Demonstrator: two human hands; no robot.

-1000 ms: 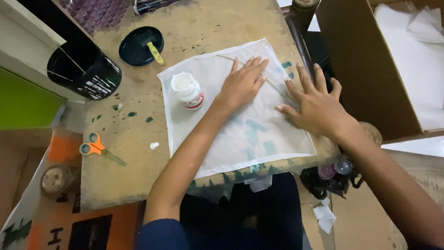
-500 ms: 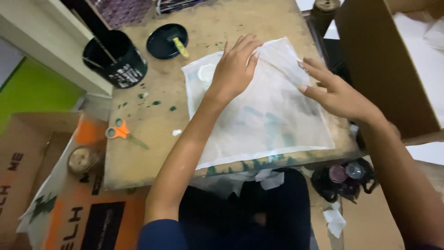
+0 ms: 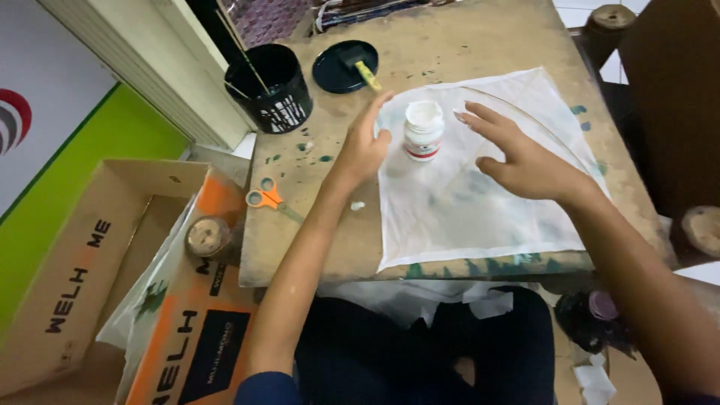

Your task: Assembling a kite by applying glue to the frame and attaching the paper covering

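A small white paint jar (image 3: pixel 423 130) with a white lid stands on a white cloth (image 3: pixel 480 202) spread over the wooden table (image 3: pixel 315 225). My left hand (image 3: pixel 365 142) hovers just left of the jar, fingers apart, holding nothing. My right hand (image 3: pixel 517 157) is just right of the jar above the cloth, fingers spread and pointing toward the jar, also holding nothing. The cloth shows faint green stains.
A black mesh cup (image 3: pixel 271 88) with thin sticks stands at the table's far left. Beside it a dark round lid (image 3: pixel 345 66) holds a foam brush. Orange scissors (image 3: pixel 265 196) lie near the left edge. Cardboard boxes (image 3: pixel 97 262) sit on the floor at left.
Both hands lifted off the cloth they were pressing flat and moved to either side of the jar. The camera view shifted right, so the table appears further left.
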